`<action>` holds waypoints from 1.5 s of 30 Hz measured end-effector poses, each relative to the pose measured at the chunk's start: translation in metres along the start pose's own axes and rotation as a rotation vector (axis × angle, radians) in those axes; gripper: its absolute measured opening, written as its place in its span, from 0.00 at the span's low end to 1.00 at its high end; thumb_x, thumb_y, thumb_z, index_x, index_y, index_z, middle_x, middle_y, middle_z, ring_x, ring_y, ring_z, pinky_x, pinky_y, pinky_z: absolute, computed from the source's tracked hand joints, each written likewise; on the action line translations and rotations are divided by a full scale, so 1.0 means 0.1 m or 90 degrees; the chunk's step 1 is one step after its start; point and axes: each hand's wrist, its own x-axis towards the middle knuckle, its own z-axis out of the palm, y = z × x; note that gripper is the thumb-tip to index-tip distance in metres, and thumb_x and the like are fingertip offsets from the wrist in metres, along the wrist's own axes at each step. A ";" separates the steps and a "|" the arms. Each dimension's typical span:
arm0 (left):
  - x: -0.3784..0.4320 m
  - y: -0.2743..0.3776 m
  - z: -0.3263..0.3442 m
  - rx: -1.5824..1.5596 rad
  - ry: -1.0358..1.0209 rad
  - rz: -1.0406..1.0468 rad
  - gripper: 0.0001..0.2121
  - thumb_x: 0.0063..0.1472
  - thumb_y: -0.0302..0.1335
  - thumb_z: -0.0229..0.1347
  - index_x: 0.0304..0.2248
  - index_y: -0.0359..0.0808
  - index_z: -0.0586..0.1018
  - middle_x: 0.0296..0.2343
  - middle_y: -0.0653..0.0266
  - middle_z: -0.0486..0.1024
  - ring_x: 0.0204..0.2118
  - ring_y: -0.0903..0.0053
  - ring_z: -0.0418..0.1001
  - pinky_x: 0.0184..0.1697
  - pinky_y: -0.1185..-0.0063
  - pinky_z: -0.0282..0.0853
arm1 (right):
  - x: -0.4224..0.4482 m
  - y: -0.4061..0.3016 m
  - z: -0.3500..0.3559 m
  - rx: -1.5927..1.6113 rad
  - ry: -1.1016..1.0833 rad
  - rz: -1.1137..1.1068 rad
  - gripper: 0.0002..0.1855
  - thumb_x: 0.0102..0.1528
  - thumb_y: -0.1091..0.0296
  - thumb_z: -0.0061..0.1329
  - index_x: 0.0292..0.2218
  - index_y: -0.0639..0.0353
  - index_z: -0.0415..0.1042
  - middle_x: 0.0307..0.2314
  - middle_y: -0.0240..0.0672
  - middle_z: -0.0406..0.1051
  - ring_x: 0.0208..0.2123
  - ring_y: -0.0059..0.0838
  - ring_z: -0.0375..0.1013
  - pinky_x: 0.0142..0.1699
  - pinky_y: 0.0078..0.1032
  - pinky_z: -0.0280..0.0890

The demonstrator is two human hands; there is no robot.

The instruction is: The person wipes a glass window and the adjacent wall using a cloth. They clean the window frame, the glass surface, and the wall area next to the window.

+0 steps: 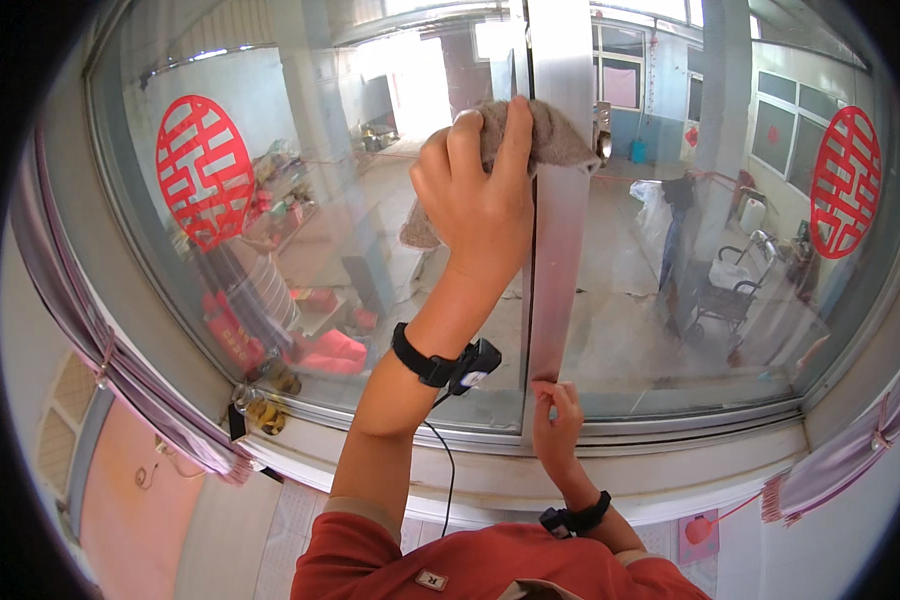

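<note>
My left hand (480, 187) presses a grey-brown cloth (551, 139) against the sliding window, high up where the glass meets the metal frame. One corner of the cloth reaches over the aluminium window stile (562, 247), and another hangs below my palm. Much lower, my right hand (559, 416) has its fingers curled, with the fingertips at the lower part of the same stile; nothing shows in it. A metal window latch (604, 135) sits just right of the cloth. Left and right of the stile are glass panes (450, 330).
Red paper-cut decorations (205, 172) are on both panes. A glass jar (259, 411) stands at the left end of the windowsill (480, 469). Tied purple curtains (131, 390) hang at both sides. A black cable (450, 465) trails from my left wrist strap. Beyond the glass is a cluttered room with a wheeled walker (731, 289).
</note>
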 end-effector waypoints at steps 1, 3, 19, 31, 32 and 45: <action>-0.05 0.00 -0.03 -0.007 -0.016 0.006 0.23 0.50 0.19 0.56 0.47 0.47 0.80 0.38 0.60 0.69 0.39 0.64 0.65 0.41 0.69 0.58 | 0.00 -0.01 0.01 0.002 0.005 0.003 0.08 0.53 0.83 0.44 0.34 0.64 0.73 0.28 0.41 0.70 0.29 0.39 0.71 0.35 0.27 0.66; -0.18 -0.01 -0.08 0.009 -0.011 0.028 0.22 0.49 0.21 0.55 0.46 0.47 0.81 0.38 0.63 0.69 0.39 0.67 0.66 0.39 0.72 0.58 | 0.01 -0.02 0.02 0.008 0.014 0.009 0.08 0.53 0.84 0.44 0.34 0.64 0.74 0.28 0.41 0.69 0.29 0.38 0.71 0.35 0.27 0.66; -1.77 0.07 -0.78 -0.004 -0.192 0.091 0.20 0.51 0.24 0.58 0.45 0.47 0.82 0.40 0.64 0.67 0.41 0.66 0.66 0.41 0.70 0.60 | -0.10 -0.06 0.03 0.013 0.023 0.047 0.06 0.55 0.81 0.46 0.35 0.64 0.72 0.26 0.38 0.68 0.26 0.30 0.69 0.32 0.23 0.64; -2.36 0.06 -1.39 -0.162 -0.393 0.031 0.19 0.55 0.26 0.55 0.48 0.39 0.78 0.38 0.61 0.70 0.39 0.65 0.70 0.38 0.68 0.63 | -0.07 -0.20 0.12 0.105 0.089 0.105 0.12 0.56 0.75 0.52 0.43 0.63 0.69 0.31 0.40 0.71 0.29 0.28 0.71 0.34 0.23 0.66; -2.22 0.04 -1.35 -0.163 -0.361 0.006 0.19 0.54 0.26 0.56 0.48 0.39 0.78 0.37 0.61 0.70 0.39 0.65 0.70 0.38 0.69 0.63 | 0.06 -0.26 0.11 0.079 0.097 0.043 0.13 0.55 0.75 0.53 0.43 0.64 0.69 0.31 0.40 0.71 0.29 0.29 0.71 0.33 0.24 0.66; -1.75 0.15 -0.77 -0.032 -0.163 -0.046 0.19 0.53 0.27 0.60 0.47 0.38 0.79 0.41 0.57 0.68 0.42 0.63 0.65 0.44 0.69 0.62 | 1.18 -0.70 0.40 -0.176 0.277 -0.320 0.17 0.45 0.68 0.57 0.40 0.50 0.79 0.31 0.29 0.67 0.32 0.31 0.68 0.35 0.31 0.60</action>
